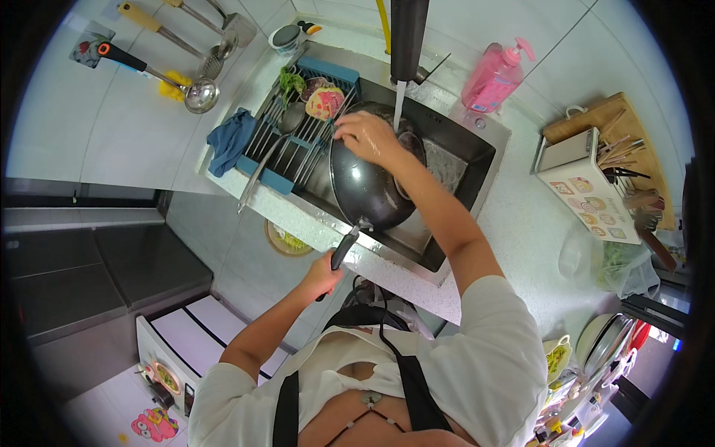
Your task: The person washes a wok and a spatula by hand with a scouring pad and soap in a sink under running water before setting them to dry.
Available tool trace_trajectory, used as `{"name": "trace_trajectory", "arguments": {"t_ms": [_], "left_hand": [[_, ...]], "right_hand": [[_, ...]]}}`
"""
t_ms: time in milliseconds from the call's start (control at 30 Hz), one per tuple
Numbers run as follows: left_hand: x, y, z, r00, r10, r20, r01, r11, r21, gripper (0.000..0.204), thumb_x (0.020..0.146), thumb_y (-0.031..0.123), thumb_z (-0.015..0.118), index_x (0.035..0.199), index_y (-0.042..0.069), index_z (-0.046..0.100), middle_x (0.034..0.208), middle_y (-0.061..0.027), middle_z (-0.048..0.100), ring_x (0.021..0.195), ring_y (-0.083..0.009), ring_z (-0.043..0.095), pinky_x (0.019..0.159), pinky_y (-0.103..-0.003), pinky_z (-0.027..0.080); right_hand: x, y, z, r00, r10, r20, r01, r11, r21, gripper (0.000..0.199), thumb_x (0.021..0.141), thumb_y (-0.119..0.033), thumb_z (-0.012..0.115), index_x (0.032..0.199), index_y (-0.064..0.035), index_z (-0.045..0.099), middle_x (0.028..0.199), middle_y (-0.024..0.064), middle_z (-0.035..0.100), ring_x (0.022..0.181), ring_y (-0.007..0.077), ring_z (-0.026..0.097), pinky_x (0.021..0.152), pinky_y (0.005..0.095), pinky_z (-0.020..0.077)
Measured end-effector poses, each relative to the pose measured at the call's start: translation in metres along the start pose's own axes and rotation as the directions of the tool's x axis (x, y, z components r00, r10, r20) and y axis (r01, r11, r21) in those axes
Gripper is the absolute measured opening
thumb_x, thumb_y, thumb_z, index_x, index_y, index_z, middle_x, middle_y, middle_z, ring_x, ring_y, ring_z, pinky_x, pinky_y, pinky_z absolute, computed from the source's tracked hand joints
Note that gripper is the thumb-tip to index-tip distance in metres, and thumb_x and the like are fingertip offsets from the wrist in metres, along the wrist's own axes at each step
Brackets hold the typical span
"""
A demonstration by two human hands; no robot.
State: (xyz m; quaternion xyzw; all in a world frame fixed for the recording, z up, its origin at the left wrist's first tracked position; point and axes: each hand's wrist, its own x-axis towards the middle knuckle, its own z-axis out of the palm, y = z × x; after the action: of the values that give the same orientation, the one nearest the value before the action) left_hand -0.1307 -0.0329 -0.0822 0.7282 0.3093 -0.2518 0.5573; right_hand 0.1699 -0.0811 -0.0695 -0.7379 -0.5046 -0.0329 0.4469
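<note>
A black wok (370, 186) is tilted over the steel sink (454, 160), under a thin stream of water from the black tap (408, 37). My left hand (322, 276) grips the wok's black handle (344, 248) at the sink's near edge. My right hand (370, 138) rests on the wok's upper rim, fingers curled down onto it; whether it holds a sponge or cloth is hidden.
A blue-edged drying rack (298, 138) spans the sink's left side, with a colourful sponge and greens on it. A blue cloth (230, 138) hangs beside it. Ladles hang on the wall. A pink soap bottle (495, 74), a utensil holder (588, 186) and a wooden board sit at the right.
</note>
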Motion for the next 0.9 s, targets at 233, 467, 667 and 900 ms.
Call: {"name": "trace_trajectory", "arguments": {"t_ms": [233, 467, 667, 900], "left_hand": [[0.004, -0.006, -0.006, 0.999, 0.038, 0.005, -0.039, 0.997, 0.069, 0.037, 0.074, 0.008, 0.051, 0.109, -0.001, 0.044, 0.051, -0.0074, 0.049, 0.035, -0.015, 0.048, 0.034, -0.029, 0.039], [0.003, 0.003, 0.003, 0.999, 0.03, -0.017, -0.029, 0.998, 0.06, 0.032, 0.073, 0.007, 0.051, 0.104, 0.0, 0.045, 0.052, -0.0086, 0.05, 0.036, -0.015, 0.05, 0.034, -0.029, 0.04], [-0.003, 0.004, -0.006, 0.999, 0.045, -0.007, -0.044, 0.996, 0.071, 0.027, 0.073, 0.008, 0.052, 0.098, 0.001, 0.046, 0.05, -0.0055, 0.046, 0.034, -0.0134, 0.048, 0.033, -0.028, 0.038], [0.002, -0.001, -0.015, 0.983, 0.003, 0.185, 0.021, 0.992, -0.126, 0.014, 0.076, 0.007, 0.053, 0.087, 0.001, 0.046, 0.051, -0.0039, 0.046, 0.037, -0.0129, 0.048, 0.034, -0.028, 0.04]], "right_hand": [[-0.003, 0.123, -0.017, 0.822, 0.563, 0.082, -0.569, 0.813, 0.125, 0.023, 0.077, -0.022, 0.054, 0.09, -0.0066, 0.065, 0.082, 0.0084, 0.064, 0.075, 0.0152, 0.059, 0.069, 0.0272, 0.045], [-0.19, 0.225, 0.019, 0.018, 0.982, 0.188, -0.912, -0.061, 0.405, 0.041, 0.084, -0.036, 0.044, 0.111, -0.0066, 0.055, 0.112, 0.0095, 0.056, 0.097, 0.0265, 0.054, 0.083, 0.0364, 0.0393], [-0.2, 0.086, 0.018, -0.192, 0.829, 0.526, -0.348, -0.558, 0.753, 0.049, 0.088, -0.038, 0.035, 0.121, -0.0039, 0.045, 0.119, 0.0109, 0.051, 0.108, 0.0286, 0.047, 0.091, 0.0432, 0.0353], [-0.208, 0.118, 0.018, -0.251, 0.937, 0.244, -0.227, -0.302, 0.926, 0.033, 0.08, -0.017, 0.054, 0.109, 0.0006, 0.053, 0.111, 0.0138, 0.054, 0.101, 0.026, 0.052, 0.087, 0.0357, 0.0389]]}}
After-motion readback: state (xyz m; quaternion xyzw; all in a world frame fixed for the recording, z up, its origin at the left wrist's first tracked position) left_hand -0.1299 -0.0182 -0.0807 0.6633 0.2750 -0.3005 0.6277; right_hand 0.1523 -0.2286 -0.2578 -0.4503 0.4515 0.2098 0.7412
